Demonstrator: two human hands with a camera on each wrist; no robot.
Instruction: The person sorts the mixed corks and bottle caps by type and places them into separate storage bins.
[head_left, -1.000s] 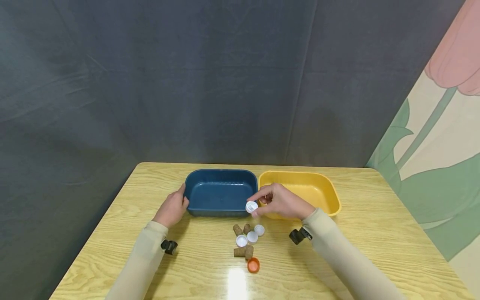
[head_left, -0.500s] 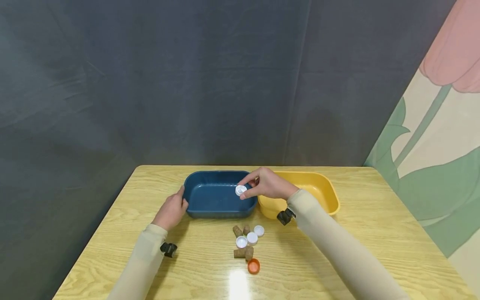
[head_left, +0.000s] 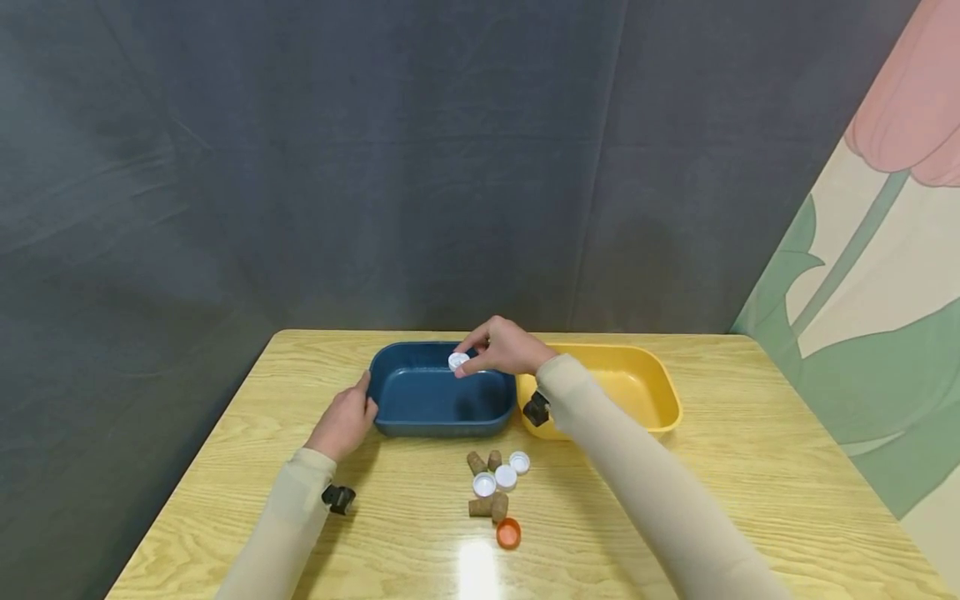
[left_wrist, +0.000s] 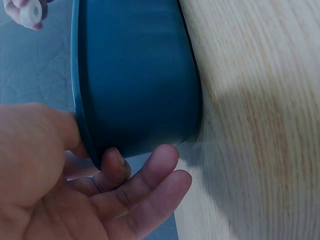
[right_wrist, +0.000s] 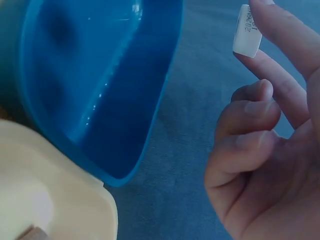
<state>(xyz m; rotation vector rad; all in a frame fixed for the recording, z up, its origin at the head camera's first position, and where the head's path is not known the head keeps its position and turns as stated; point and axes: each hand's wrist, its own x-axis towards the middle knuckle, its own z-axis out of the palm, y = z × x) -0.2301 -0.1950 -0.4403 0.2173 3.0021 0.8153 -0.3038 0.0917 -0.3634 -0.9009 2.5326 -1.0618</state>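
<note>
My right hand (head_left: 504, 345) pinches a white bottle cap (head_left: 458, 361) between thumb and finger, up over the blue bin (head_left: 442, 429). In the right wrist view this cap (right_wrist: 247, 34) is seen edge-on, with small dark print on its side, while the other fingers curl toward the palm. My left hand (head_left: 347, 418) grips the blue bin's left end, its thumb over the rim and fingertips (left_wrist: 165, 157) against the outer wall in the left wrist view. The visible floor of this bin is bare.
Right beside the blue bin stands a yellow bin (head_left: 663, 375), partly behind my right arm; a brown piece (right_wrist: 35, 234) lies inside. In front, several corks (head_left: 480, 507), white caps (head_left: 506, 477) and an orange cap (head_left: 508, 533) lie on the wooden table (head_left: 750, 467).
My right hand has carried the white cap left and upward, from the blue bin's near right corner to above its middle. The left hand has stayed at the bin's end.
</note>
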